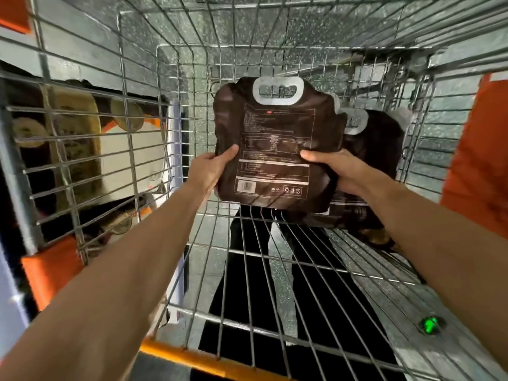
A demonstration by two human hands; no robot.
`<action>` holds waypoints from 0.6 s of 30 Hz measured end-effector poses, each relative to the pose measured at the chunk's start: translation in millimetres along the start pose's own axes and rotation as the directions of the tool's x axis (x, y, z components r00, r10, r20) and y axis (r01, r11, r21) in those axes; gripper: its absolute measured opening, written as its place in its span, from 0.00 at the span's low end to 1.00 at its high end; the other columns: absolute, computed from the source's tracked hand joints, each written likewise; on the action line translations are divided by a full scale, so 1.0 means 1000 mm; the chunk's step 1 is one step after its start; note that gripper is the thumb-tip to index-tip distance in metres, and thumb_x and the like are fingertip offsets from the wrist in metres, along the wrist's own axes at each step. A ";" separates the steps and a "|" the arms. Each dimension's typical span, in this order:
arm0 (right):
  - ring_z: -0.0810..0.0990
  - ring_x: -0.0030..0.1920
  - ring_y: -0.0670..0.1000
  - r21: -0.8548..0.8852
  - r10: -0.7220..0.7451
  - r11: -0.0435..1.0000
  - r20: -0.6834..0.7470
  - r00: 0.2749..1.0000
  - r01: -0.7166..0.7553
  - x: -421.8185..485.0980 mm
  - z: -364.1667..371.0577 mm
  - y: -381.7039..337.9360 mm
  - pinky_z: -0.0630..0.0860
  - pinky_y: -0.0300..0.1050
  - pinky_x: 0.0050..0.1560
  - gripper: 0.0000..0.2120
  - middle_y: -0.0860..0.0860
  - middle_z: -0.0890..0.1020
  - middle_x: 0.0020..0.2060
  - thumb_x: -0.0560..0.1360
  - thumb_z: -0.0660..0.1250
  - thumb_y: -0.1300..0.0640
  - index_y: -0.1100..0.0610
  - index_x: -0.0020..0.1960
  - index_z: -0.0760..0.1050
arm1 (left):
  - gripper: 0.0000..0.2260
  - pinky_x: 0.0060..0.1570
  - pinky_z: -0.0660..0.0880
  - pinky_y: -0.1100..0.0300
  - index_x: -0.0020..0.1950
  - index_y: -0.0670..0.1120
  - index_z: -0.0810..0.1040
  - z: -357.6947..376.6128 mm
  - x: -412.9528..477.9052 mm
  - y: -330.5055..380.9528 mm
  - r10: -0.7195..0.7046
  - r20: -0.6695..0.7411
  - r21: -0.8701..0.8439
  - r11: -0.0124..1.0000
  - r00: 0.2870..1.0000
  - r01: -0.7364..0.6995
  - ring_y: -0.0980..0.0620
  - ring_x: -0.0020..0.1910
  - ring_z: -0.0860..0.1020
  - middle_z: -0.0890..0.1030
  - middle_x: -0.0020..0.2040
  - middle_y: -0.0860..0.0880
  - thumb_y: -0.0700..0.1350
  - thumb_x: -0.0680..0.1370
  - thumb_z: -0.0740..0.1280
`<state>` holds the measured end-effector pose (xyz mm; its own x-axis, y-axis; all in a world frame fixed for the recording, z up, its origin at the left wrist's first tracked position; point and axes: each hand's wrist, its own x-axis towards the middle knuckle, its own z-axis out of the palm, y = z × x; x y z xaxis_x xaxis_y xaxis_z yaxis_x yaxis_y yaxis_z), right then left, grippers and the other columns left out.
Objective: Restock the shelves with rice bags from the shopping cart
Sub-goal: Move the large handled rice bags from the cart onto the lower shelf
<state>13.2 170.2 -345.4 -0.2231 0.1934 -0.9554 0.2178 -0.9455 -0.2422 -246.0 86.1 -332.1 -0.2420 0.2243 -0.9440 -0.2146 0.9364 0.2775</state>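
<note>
Shelf [82,149]: seen thru cart's L wall; beige sacks stood on it, blurred.
Cart [129,171]: wire basket, walled on all sides, top left open. Room is had above the bag and over the near floor wires.
Push bar [192,356]: orange, at near edge, bottom of view.
Left hand [213,169]: arm stretched fwd into basket. Bag's L edge is gripped, thumb laid on printed face, fingers hidden behind.
Rice bag [275,149]: dark brown, held betw. both hands inside cart, toward far wall. Printed back is turned to camera, grey carry handle [278,90] uppermost. Bottom edge appears raised off floor wires.
Right hand [338,171]: arm stretched fwd. Bag's R edge is gripped, thumb on front, fingers wrapped behind.
Other bags [376,160]: same dark type, stacked just behind and R of held bag, in far R corner. Contact w/ held bag can't be told.
Orange panel [478,160]: seen beyond cart's R wall.
</note>
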 end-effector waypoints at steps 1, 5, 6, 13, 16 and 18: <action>0.83 0.56 0.58 -0.005 0.003 1.000 0.028 1.000 -0.002 -0.001 -0.002 -0.002 0.75 0.58 0.63 0.30 0.57 0.84 0.55 0.61 0.81 0.55 0.59 0.61 0.80 | 0.17 0.33 0.79 0.66 0.53 0.39 0.81 -0.001 -0.003 0.004 0.003 0.008 0.013 1.000 1.000 -0.003 0.57 0.33 0.84 0.85 0.48 0.45 0.52 0.73 0.75; 0.81 0.60 0.59 -0.058 0.037 0.998 0.186 0.982 -0.027 -0.010 -0.009 -0.012 0.75 0.58 0.63 0.27 0.58 0.81 0.60 0.66 0.78 0.55 0.59 0.64 0.78 | 0.31 0.61 0.78 0.51 0.54 0.44 0.84 -0.019 -0.013 0.017 -0.067 0.114 0.137 0.989 0.991 0.051 0.51 0.48 0.85 0.86 0.50 0.48 0.65 0.62 0.79; 0.82 0.58 0.58 -0.056 0.052 0.998 0.196 0.979 -0.042 -0.014 -0.014 -0.015 0.77 0.57 0.60 0.27 0.57 0.82 0.59 0.64 0.79 0.54 0.58 0.62 0.79 | 0.34 0.66 0.74 0.46 0.57 0.46 0.84 -0.024 -0.020 0.020 -0.084 0.176 0.142 0.988 0.981 0.059 0.49 0.55 0.83 0.86 0.53 0.49 0.67 0.60 0.78; 0.86 0.44 0.51 0.077 -0.003 0.997 0.238 0.971 -0.016 -0.038 -0.012 -0.018 0.82 0.47 0.39 0.31 0.53 0.87 0.44 0.41 0.87 0.51 0.54 0.43 0.87 | 0.20 0.56 0.79 0.50 0.50 0.46 0.87 -0.013 -0.070 0.048 -0.048 0.410 -0.126 0.986 0.911 0.109 0.46 0.51 0.85 0.85 0.53 0.44 0.61 0.72 0.68; 0.86 0.42 0.49 0.037 0.047 0.998 0.197 0.979 -0.056 -0.041 -0.006 -0.026 0.82 0.46 0.39 0.20 0.51 0.87 0.42 0.52 0.83 0.49 0.54 0.42 0.86 | 0.16 0.51 0.80 0.49 0.48 0.45 0.87 -0.017 -0.086 0.060 -0.072 0.419 -0.002 0.997 0.905 0.080 0.46 0.46 0.86 0.86 0.49 0.44 0.54 0.67 0.73; 0.86 0.39 0.48 0.059 0.069 0.995 0.146 0.987 -0.078 -0.042 0.003 -0.026 0.82 0.44 0.37 0.15 0.51 0.87 0.40 0.61 0.75 0.48 0.54 0.44 0.84 | 0.17 0.46 0.82 0.49 0.52 0.44 0.84 -0.017 -0.101 0.064 -0.085 0.369 0.011 0.996 0.925 0.087 0.46 0.42 0.85 0.87 0.45 0.45 0.49 0.66 0.74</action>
<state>14.5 185.6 -298.5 -0.3439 0.0873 -0.9349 0.1780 -0.9716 -0.1561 -251.4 118.9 -216.1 0.1436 0.2276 -0.9631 -0.2247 0.9553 0.1923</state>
